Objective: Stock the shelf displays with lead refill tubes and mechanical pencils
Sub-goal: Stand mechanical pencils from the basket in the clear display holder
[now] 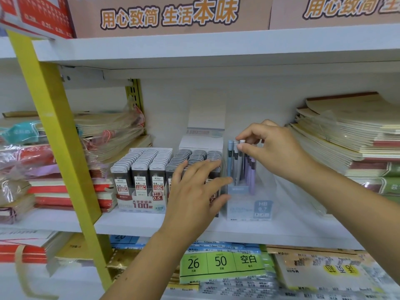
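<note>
One pencil [239,165] upright, long axis vertical | right grip [270,148] pinches its cap from above, box [249,210] directly below | left grip [192,191] fingers straight, bracing box side

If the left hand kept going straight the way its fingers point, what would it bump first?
Probably the grey lead refill tubes just ahead of the left hand; it may already touch them.

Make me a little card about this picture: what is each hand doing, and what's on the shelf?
left hand: open, fingers touching the lead refill tubes
right hand: pinches the top of a grey pencil
pencil box: clear, holds blue, grey and purple pencils upright
shelf: white, notebooks stacked at both sides
</note>
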Action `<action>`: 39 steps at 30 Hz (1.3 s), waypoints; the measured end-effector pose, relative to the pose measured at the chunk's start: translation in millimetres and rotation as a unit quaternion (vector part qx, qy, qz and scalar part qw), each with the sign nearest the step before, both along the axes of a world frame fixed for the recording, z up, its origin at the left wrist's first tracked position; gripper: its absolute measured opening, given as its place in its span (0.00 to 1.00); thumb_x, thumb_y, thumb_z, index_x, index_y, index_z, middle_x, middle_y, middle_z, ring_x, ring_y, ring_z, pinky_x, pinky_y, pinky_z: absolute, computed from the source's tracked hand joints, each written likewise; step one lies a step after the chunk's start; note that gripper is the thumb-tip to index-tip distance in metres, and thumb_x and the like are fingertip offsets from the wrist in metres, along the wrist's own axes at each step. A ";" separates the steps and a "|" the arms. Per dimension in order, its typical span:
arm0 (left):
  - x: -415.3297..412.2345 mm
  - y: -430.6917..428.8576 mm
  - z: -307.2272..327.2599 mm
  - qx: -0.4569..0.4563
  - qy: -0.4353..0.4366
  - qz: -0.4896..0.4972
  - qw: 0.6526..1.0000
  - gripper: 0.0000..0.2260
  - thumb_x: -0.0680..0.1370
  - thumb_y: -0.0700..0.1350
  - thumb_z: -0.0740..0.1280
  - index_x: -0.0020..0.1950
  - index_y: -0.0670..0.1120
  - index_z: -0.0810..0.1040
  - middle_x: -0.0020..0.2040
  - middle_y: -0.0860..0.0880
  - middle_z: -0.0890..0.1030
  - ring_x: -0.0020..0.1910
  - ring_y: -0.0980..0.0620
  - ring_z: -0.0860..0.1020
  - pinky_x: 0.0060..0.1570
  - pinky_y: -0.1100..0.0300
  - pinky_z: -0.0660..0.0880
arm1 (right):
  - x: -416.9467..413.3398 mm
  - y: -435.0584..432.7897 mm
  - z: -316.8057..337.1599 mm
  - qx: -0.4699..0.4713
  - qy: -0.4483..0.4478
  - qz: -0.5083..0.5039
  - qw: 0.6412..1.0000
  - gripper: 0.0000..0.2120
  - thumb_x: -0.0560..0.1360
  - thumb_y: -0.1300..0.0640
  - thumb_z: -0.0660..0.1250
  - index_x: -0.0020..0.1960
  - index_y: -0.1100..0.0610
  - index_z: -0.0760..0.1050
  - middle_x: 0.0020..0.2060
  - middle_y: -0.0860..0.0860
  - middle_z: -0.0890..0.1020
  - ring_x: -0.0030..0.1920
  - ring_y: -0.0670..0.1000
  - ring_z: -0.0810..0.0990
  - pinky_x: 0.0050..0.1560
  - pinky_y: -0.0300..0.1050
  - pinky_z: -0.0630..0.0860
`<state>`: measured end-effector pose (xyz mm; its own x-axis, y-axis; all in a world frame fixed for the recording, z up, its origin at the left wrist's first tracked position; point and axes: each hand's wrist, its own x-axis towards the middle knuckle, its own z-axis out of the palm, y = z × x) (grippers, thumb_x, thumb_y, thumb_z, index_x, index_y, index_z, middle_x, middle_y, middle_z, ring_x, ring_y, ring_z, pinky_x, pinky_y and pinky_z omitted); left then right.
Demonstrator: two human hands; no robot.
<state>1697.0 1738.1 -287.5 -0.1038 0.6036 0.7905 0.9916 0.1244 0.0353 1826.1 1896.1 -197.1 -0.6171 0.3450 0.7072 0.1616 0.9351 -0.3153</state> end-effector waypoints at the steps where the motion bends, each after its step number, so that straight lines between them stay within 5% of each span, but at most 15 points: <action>1: -0.1 0.1 -0.2 0.000 0.000 0.001 1.000 0.15 0.71 0.53 0.78 0.57 0.56 0.84 0.67 0.51 0.79 0.66 0.47 0.77 0.68 0.36 0.66 | 0.1 0.5 -0.2 0.005 -0.010 -0.003 1.000 0.08 0.72 0.53 0.73 0.49 0.43 0.77 0.38 0.42 0.78 0.45 0.38 0.75 0.42 0.22 0.64; 4: -0.3 0.5 -0.4 0.000 -0.001 0.000 1.000 0.15 0.71 0.53 0.77 0.57 0.56 0.84 0.67 0.52 0.78 0.66 0.47 0.76 0.68 0.37 0.66 | -0.4 3.6 -4.0 0.027 -0.030 -0.020 0.999 0.07 0.72 0.53 0.73 0.47 0.47 0.76 0.42 0.45 0.75 0.44 0.41 0.75 0.43 0.23 0.64; 8: -0.8 -0.1 -0.9 -0.008 -0.007 -0.001 1.000 0.15 0.70 0.53 0.78 0.57 0.56 0.84 0.67 0.52 0.78 0.66 0.48 0.76 0.69 0.37 0.66 | -4.8 6.1 -9.9 0.090 -0.059 -0.047 0.993 0.04 0.72 0.53 0.73 0.46 0.51 0.82 0.41 0.44 0.75 0.51 0.47 0.68 0.45 0.38 0.62; 13: 4.5 -5.5 8.3 -0.033 -0.017 0.004 0.999 0.17 0.71 0.53 0.78 0.58 0.56 0.83 0.67 0.51 0.79 0.68 0.47 0.76 0.70 0.38 0.64 | -0.4 3.6 -5.9 0.015 -0.083 -0.052 0.995 0.11 0.78 0.52 0.66 0.59 0.48 0.80 0.51 0.46 0.74 0.57 0.47 0.63 0.54 0.38 0.59; 15: 8.7 -9.7 10.8 -0.008 -0.003 0.010 1.000 0.18 0.72 0.52 0.77 0.61 0.54 0.83 0.69 0.50 0.78 0.70 0.46 0.74 0.72 0.40 0.63 | 11.7 -6.0 -7.9 -0.019 -0.027 -0.046 0.998 0.14 0.79 0.56 0.64 0.64 0.49 0.76 0.54 0.48 0.75 0.60 0.49 0.68 0.58 0.40 0.64; 20: 23.8 -40.8 -31.6 0.112 -0.035 -0.047 0.992 0.11 0.77 0.46 0.69 0.59 0.48 0.82 0.62 0.50 0.81 0.63 0.49 0.76 0.66 0.56 0.68 | 56.0 -66.7 -52.0 -0.123 0.171 0.061 0.976 0.12 0.79 0.59 0.63 0.53 0.42 0.75 0.45 0.43 0.81 0.46 0.42 0.78 0.46 0.31 0.73; 25: 44.9 -95.0 -163.9 -0.036 -0.176 -0.025 0.983 0.11 0.78 0.43 0.69 0.60 0.47 0.82 0.60 0.48 0.80 0.59 0.48 0.77 0.58 0.56 0.73 | 67.4 -107.9 -186.3 -0.244 0.074 0.087 0.963 0.13 0.77 0.57 0.64 0.50 0.38 0.75 0.40 0.45 0.80 0.37 0.44 0.76 0.36 0.32 0.69; 29: 46.8 -145.7 -282.2 -0.245 -0.382 0.033 0.890 0.18 0.79 0.46 0.69 0.69 0.49 0.76 0.68 0.48 0.73 0.65 0.48 0.75 0.61 0.56 0.72 | 73.3 -125.8 -346.2 -0.339 -0.136 -0.006 0.931 0.12 0.79 0.59 0.63 0.54 0.42 0.75 0.42 0.44 0.79 0.36 0.42 0.76 0.34 0.33 0.68; 32: 43.1 -179.4 -354.7 -0.354 -0.472 0.077 0.804 0.23 0.78 0.47 0.71 0.72 0.45 0.72 0.70 0.43 0.73 0.68 0.46 0.73 0.64 0.62 0.65 | 89.0 -149.4 -451.6 -0.398 -0.279 -0.067 0.871 0.11 0.79 0.58 0.65 0.61 0.52 0.75 0.50 0.49 0.79 0.48 0.47 0.79 0.47 0.37 0.72; 35: 40.2 -201.0 -408.7 -0.430 -0.541 0.101 0.715 0.28 0.78 0.49 0.72 0.75 0.44 0.68 0.72 0.43 0.72 0.68 0.46 0.73 0.64 0.61 0.67 | 102.4 -167.4 -517.2 -0.446 -0.409 -0.076 0.793 0.18 0.77 0.55 0.68 0.66 0.54 0.72 0.58 0.51 0.75 0.58 0.52 0.76 0.51 0.37 0.68; 39: 45.3 -198.1 -459.6 -0.465 -0.596 0.116 0.645 0.28 0.76 0.48 0.73 0.74 0.45 0.69 0.70 0.44 0.74 0.66 0.45 0.75 0.65 0.55 0.72 | 109.0 -172.4 -565.2 -0.456 -0.506 -0.073 0.728 0.25 0.74 0.52 0.71 0.69 0.54 0.69 0.66 0.55 0.71 0.63 0.53 0.73 0.60 0.40 0.69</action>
